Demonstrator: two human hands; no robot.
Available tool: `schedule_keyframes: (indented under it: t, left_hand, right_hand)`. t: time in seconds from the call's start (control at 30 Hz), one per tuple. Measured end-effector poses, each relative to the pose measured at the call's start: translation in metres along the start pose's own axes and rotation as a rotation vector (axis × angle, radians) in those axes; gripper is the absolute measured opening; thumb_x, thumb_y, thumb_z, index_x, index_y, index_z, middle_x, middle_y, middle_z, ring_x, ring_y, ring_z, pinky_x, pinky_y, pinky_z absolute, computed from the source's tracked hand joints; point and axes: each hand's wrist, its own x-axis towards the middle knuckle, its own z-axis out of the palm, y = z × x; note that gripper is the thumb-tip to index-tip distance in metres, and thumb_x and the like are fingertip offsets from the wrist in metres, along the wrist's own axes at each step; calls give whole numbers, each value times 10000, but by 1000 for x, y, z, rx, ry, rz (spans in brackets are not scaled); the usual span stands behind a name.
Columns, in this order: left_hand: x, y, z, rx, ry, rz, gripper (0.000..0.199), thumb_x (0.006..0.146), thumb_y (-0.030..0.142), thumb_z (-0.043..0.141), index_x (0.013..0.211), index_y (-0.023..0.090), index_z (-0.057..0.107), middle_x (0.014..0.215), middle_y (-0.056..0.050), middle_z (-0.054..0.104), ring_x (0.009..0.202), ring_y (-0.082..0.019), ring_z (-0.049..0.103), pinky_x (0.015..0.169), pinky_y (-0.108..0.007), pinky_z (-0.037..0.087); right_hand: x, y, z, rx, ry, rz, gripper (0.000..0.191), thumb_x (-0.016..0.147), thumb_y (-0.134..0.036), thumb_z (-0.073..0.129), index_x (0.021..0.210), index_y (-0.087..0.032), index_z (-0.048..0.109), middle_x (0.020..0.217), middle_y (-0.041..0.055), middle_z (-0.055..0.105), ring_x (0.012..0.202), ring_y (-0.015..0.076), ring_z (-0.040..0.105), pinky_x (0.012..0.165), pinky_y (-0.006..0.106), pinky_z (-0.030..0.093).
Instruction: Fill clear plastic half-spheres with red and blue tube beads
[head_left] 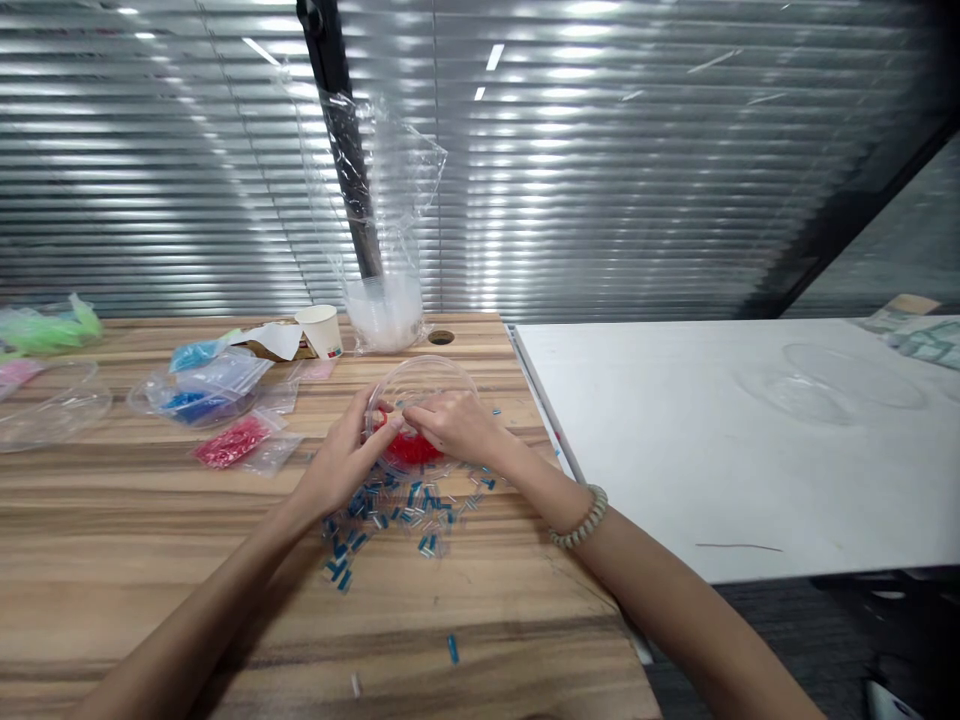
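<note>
A clear plastic bowl (424,368) stands in front of me, tilted, with small red pieces (412,450) gathered low in it. My left hand (345,455) grips its left rim, thumb on the near side, and a bit of red-orange shows by the fingertips. Over the bowl, my right hand (454,425) has its fingers pinched together close to the left thumb. Whatever they hold is too small to make out. Loose blue and clear tube-shaped pieces (416,500) lie scattered on the wooden table under and before the bowl.
To the left are a bag of red pieces (236,440), a clear container with blue contents (195,400) and a paper cup (320,330). A tub in clear wrap (385,310) stands behind. A white table (675,450) adjoins on the right, with clear lids (855,378).
</note>
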Motion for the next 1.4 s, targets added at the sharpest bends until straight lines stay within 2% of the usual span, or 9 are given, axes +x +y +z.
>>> schedule_keyframes:
  t: [0.2, 0.4, 0.87, 1.07, 1.2, 1.4]
  left_hand:
    - [1, -3, 1, 5, -1, -9, 552, 862, 473, 455, 1333, 195, 374, 1122, -83, 599, 955, -232, 597, 851, -377, 466]
    - [1, -5, 0, 42, 1, 14, 533, 868, 481, 444, 1311, 188, 388, 1113, -81, 591, 966, -232, 586, 872, -387, 456]
    - [2, -5, 1, -8, -13, -4, 526, 866, 466, 453, 1300, 177, 390, 1119, -90, 586, 958, -230, 589, 873, -394, 461]
    - [2, -4, 0, -12, 1, -1, 454, 857, 453, 473, 1218, 177, 462, 1106, -82, 605, 976, -231, 591, 880, -371, 456]
    - [3, -3, 1, -23, 12, -11, 481, 845, 466, 479, 1236, 185, 454, 1118, -78, 602, 1016, -235, 581, 909, -377, 440]
    - [2, 1, 0, -23, -1, -37, 503, 842, 488, 468, 1240, 182, 441, 1105, -78, 600, 973, -235, 595, 862, -377, 462]
  right_hand:
    - [0, 0, 1, -4, 15, 1, 134, 916, -131, 458, 896, -145, 589, 766, 35, 680, 691, 148, 614, 603, 251, 364]
    - [0, 0, 0, 29, 18, 1, 172, 932, -141, 434, 994, -146, 594, 832, 51, 687, 729, 148, 617, 625, 256, 372]
    - [1, -1, -1, 3, -35, 32, 159, 925, -148, 436, 944, -144, 594, 804, 57, 681, 705, 153, 602, 609, 255, 369]
    - [0, -1, -1, 10, -34, 28, 137, 920, -148, 452, 935, -146, 589, 828, 55, 688, 726, 157, 615, 609, 250, 374]
    - [0, -1, 0, 38, -28, 22, 159, 930, -151, 439, 978, -148, 590, 845, 61, 690, 726, 153, 611, 621, 255, 381]
    - [1, 0, -1, 4, -29, 9, 139, 919, -146, 462, 936, -144, 600, 817, 55, 693, 730, 153, 621, 610, 249, 378]
